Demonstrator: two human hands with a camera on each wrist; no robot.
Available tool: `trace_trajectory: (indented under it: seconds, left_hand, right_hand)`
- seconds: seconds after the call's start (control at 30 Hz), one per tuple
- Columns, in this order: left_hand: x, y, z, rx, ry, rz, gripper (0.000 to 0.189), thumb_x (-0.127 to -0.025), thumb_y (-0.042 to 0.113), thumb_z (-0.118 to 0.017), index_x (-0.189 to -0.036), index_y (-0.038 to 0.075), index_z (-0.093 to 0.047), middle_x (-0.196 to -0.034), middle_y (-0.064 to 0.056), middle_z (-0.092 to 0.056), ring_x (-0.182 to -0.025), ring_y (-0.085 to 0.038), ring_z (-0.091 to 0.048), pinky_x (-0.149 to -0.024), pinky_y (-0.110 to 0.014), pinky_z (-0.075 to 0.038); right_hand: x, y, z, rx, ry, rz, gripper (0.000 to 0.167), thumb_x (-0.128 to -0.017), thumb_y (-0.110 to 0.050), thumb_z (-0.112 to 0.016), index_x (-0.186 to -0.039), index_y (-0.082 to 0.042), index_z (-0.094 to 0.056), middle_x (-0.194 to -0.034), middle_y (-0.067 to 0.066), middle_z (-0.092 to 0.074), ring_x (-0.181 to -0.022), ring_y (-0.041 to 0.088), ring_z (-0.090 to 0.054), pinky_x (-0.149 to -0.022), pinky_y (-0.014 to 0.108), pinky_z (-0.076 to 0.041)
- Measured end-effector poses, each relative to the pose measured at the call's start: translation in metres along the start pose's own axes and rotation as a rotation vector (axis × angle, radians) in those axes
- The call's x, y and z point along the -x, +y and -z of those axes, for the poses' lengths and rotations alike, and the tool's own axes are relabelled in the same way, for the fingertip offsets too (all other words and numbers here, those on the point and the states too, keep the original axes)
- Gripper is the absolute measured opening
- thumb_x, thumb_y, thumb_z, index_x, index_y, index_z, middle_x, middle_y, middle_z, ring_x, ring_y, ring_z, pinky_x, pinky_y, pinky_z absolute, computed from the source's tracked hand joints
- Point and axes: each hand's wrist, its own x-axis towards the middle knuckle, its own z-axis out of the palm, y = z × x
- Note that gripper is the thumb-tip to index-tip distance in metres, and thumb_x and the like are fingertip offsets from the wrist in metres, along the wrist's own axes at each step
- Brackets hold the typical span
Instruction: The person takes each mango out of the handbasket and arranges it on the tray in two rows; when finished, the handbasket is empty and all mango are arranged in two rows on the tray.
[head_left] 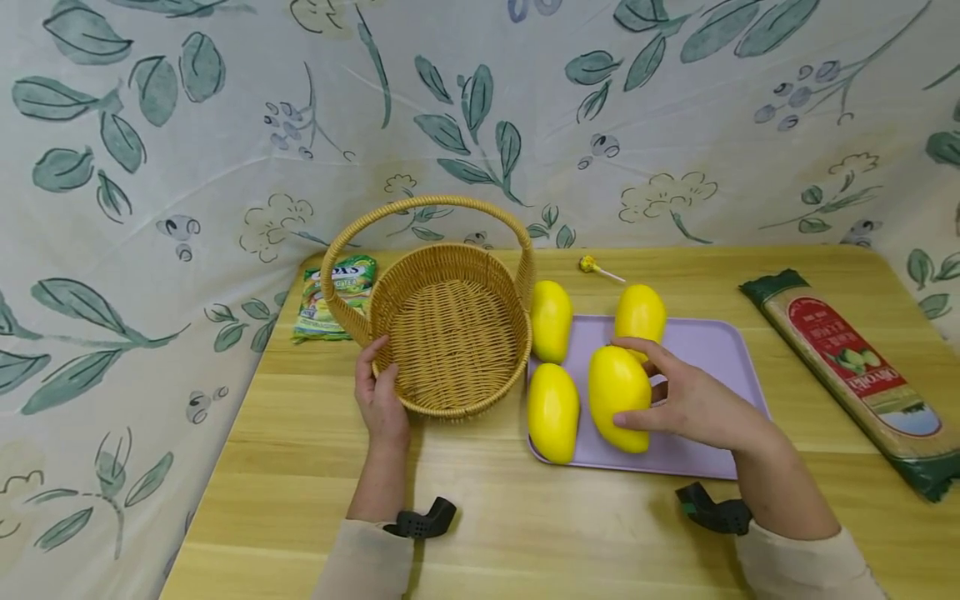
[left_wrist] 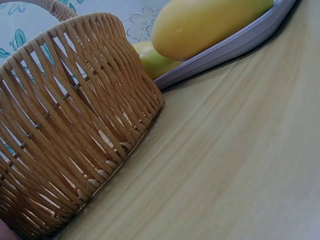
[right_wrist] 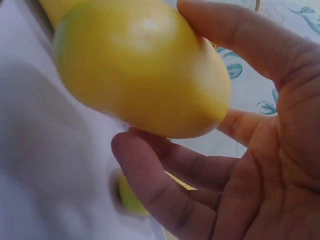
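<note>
A round wicker basket (head_left: 457, 342) with a tall arched handle stands on the table with nothing in it. My left hand (head_left: 381, 398) holds its near left rim, thumb over the edge and fingers along the outside. In my right hand (head_left: 693, 400) is a yellow mango (head_left: 619, 398), gripped between thumb and fingers over the lilac tray (head_left: 697, 454). The right wrist view shows this mango (right_wrist: 142, 67) with fingers curled around its side. Another mango (head_left: 553, 412) lies on the tray's left part, a third mango (head_left: 551, 321) behind it, and one more mango (head_left: 641, 312) at the tray's back edge.
A green candy bag (head_left: 333, 300) lies left of the basket, partly behind its handle. A yellow lollipop (head_left: 588, 264) is behind the tray. On the right lies a long noodle pack (head_left: 855, 375). A patterned cloth (head_left: 480, 125) hangs behind the table (head_left: 525, 533).
</note>
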Motion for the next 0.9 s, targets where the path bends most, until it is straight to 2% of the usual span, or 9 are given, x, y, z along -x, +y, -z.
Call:
trace_trajectory:
  seconds: [0.17,0.43,0.63,0.9]
  left_hand:
    - [-0.001,0.0,0.0,-0.014,0.007,0.013,0.041,-0.095,-0.002,-0.042,-0.132,0.002,-0.058,-0.148,-0.015,-0.044,-0.139,-0.034,-0.039,-0.101,-0.031,-0.047]
    - [0.0,0.001,-0.001,-0.019,0.01,0.009,0.041,-0.095,-0.003,-0.041,-0.133,0.0,-0.056,-0.147,-0.015,-0.045,-0.14,-0.034,-0.038,-0.101,-0.03,-0.047]
    - [0.0,0.001,-0.002,-0.008,0.018,0.006,0.041,-0.094,-0.002,-0.042,-0.132,-0.002,-0.056,-0.147,-0.016,-0.046,-0.139,-0.033,-0.039,-0.102,-0.032,-0.046]
    - [0.001,0.001,-0.003,-0.012,0.035,0.003,0.04,-0.093,-0.002,-0.043,-0.127,0.008,-0.063,-0.144,-0.01,-0.05,-0.137,-0.034,-0.04,-0.097,-0.027,-0.049]
  right_hand:
    - [-0.007,0.014,0.004,0.008,-0.063,-0.052,0.102,-0.078,-0.053,-0.083,-0.159,-0.027,-0.026,-0.133,0.022,-0.054,-0.1,0.025,-0.058,-0.077,0.033,-0.048]
    - [-0.008,0.03,0.009,-0.012,-0.166,-0.054,0.092,-0.08,-0.049,-0.082,-0.154,-0.032,-0.03,-0.135,0.019,-0.049,-0.099,0.023,-0.058,-0.078,0.033,-0.045]
    - [-0.008,0.038,0.014,-0.035,-0.187,-0.079,0.087,-0.08,-0.045,-0.083,-0.148,-0.026,-0.034,-0.128,0.018,-0.053,-0.096,0.025,-0.06,-0.077,0.034,-0.046]
    - [-0.007,0.046,0.021,-0.015,-0.201,-0.087,0.082,-0.084,-0.046,-0.079,-0.149,-0.022,-0.034,-0.124,0.018,-0.061,-0.098,0.024,-0.061,-0.079,0.034,-0.046]
